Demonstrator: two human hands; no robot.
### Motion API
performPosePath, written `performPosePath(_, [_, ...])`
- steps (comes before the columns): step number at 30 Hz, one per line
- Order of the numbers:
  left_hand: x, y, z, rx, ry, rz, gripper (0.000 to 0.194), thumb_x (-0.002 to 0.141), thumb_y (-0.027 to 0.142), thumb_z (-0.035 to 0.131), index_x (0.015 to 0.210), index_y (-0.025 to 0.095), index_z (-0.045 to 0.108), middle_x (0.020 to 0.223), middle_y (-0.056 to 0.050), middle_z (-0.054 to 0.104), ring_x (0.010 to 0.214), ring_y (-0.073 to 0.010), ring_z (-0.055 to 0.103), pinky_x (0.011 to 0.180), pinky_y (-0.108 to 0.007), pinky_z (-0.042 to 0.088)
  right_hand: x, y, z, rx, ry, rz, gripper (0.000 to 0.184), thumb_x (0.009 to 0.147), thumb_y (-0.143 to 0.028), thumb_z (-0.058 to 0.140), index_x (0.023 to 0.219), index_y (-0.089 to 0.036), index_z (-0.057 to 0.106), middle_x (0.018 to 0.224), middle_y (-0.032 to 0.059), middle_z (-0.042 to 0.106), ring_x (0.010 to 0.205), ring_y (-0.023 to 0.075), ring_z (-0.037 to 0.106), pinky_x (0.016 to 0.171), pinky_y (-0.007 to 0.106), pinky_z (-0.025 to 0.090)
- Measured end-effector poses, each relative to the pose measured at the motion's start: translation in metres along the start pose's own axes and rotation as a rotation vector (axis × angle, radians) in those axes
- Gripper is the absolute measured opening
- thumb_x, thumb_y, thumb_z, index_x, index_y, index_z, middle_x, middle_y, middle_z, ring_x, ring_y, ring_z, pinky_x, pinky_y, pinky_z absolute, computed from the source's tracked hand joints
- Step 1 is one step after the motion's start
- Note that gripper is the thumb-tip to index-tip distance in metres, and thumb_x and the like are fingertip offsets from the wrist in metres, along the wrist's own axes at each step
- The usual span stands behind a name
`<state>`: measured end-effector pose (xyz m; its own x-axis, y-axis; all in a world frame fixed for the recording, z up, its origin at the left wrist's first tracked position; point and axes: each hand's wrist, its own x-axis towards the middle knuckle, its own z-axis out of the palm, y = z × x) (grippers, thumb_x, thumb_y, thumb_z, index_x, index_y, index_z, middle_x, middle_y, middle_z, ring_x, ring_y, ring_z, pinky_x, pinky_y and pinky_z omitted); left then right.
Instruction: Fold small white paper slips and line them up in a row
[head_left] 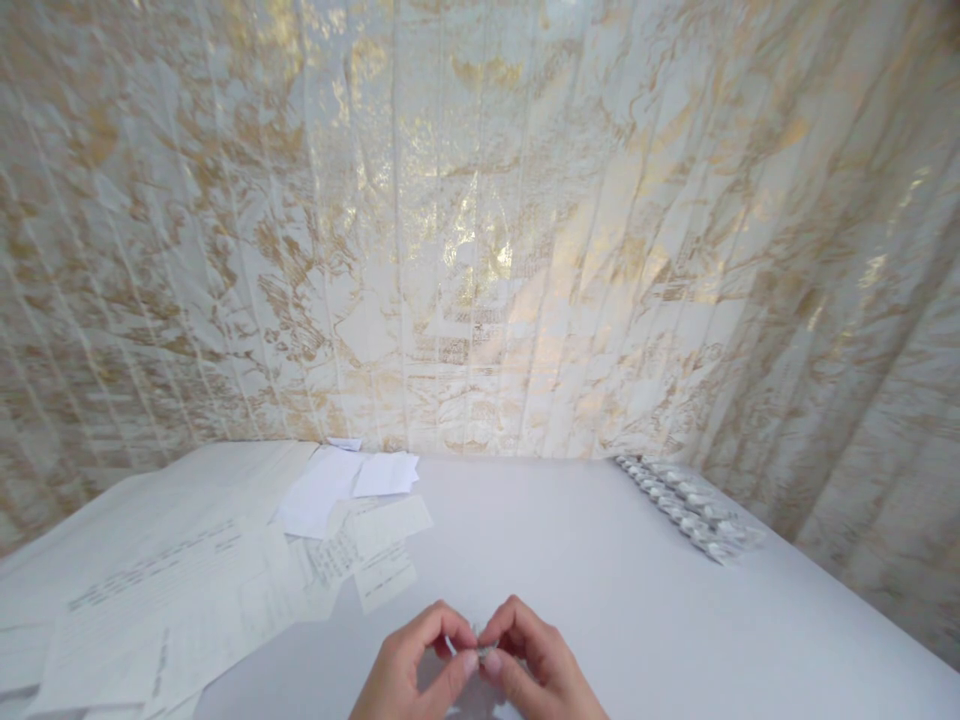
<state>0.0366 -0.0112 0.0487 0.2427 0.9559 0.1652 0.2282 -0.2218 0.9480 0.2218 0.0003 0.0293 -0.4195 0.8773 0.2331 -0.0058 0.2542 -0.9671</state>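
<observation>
Near the front of the white table (525, 530), my left hand (420, 660) and my right hand (536, 665) meet fingertip to fingertip. Both thumbs and forefingers pinch a small, greyish piece (485, 650) between them. Most of it is covered by the fingers, so its kind cannot be made out. Below the hands, a bit of something pale shows at the bottom edge, too little to name.
Printed sheets of paper (172, 590) spread over the left side, with smaller white slips (322, 490) on top at the back. Several silver blister packs (686, 505) lie at the back right. A patterned curtain (480, 250) hangs behind the table.
</observation>
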Motion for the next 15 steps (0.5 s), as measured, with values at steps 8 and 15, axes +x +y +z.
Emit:
performPosePath(8, [-0.002,0.002,0.001,0.019,-0.017,0.060,0.022,0.086,0.039,0.056,0.073,0.022,0.058,0.074,0.001,0.062,0.073,-0.0187,0.055,0.074,-0.027,0.041,0.000,0.015,0.003,0.093,0.062,0.046,0.052,0.083,-0.067,0.065,0.075,-0.018,0.053,0.062,-0.0025,0.053,0.056,0.0103,0.046,0.057,0.024,0.035])
performPosePath(15, [-0.003,0.005,0.003,-0.041,0.026,0.017,0.012,0.078,0.033,0.062,0.074,0.022,0.059,0.070,0.002,0.060,0.074,-0.0191,0.052,0.074,-0.028,0.040,0.000,0.013,0.005,0.163,0.052,0.044,0.051,0.085,-0.069,0.062,0.087,-0.020,0.049,0.062,-0.0049,0.054,0.052,0.0096,0.049,0.056,0.023,0.037])
